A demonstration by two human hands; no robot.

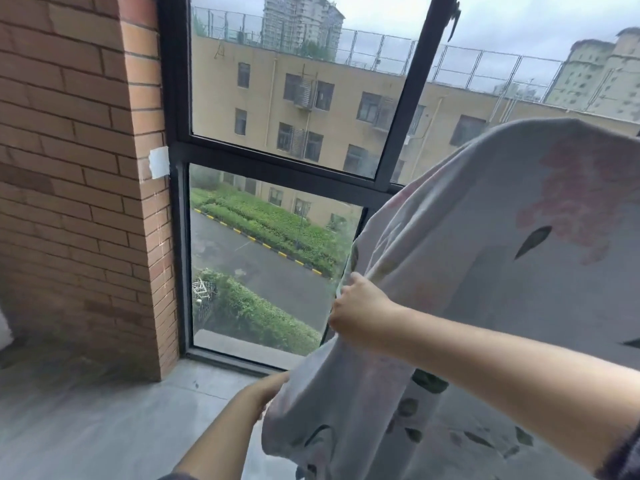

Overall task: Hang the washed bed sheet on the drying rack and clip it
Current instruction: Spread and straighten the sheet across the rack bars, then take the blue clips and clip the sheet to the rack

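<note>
While we stand facing a tall window [178, 237] with a dark frame, a sheet [485, 271] fills our view from 2 o'clock down to 6 o'clock. It is pale grey, printed with faded pink flowers and dark green leaves. It is held up in the air, clear of the floor [86, 427] as far as we can see.

At 9 o'clock a red brick wall [69, 168] meets the window frame, and a small white patch [159, 162] is stuck on that corner. Grey floor spreads across 7 to 8 o'clock. Through the glass, at 12 o'clock, we see a long tan building [311, 109] under a cloudy sky. Below it, near the centre, lie a wet road [263, 268] and green hedges [277, 223]. The sheet covers the lower right panes and the floor beneath it.

The sheet's long axis runs on a slant, from its hanging end at 6 o'clock up to a raised, rounded fold at 2 o'clock. Creases fan out from the middle towards that fold.

Our right hand [360, 313], just right of centre, is curled tight around a bunched edge of the sheet, knuckles towards the glass. Our left hand [263, 393], at 6 o'clock and lower, touches the sheet's hanging edge. Its fingertips are hidden behind the cloth, so we cannot tell whether it grips or only rests there. Both forearms are bare.
</note>
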